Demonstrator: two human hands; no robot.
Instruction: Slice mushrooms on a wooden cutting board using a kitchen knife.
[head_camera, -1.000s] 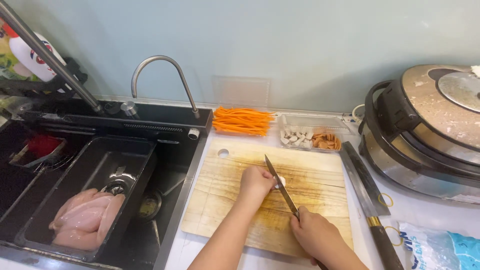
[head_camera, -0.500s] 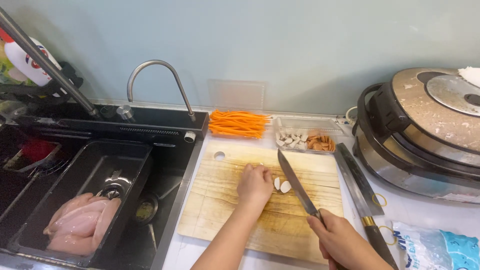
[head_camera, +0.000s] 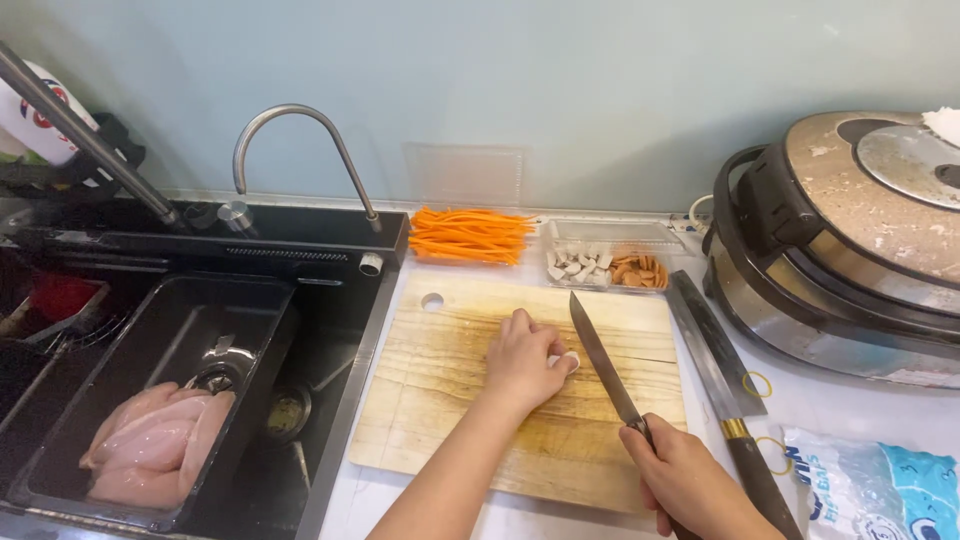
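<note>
Both hands work over one wooden cutting board (head_camera: 470, 400) on the counter: right hand (head_camera: 690, 485) fisted around one knife (head_camera: 604, 362), left hand (head_camera: 522, 358) curled, fingertips pinching a small white piece (head_camera: 568, 360). Beyond lies one cleaver (head_camera: 715, 350).

A pale blue-green wall (head_camera: 560, 90) rises behind the white counter (head_camera: 850, 400) and black sink (head_camera: 300, 300).

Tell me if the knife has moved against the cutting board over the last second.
Yes. The knife, held in the right hand, has swung: its tip now points toward the board's far edge, the blade beside the left hand instead of under it.
</note>
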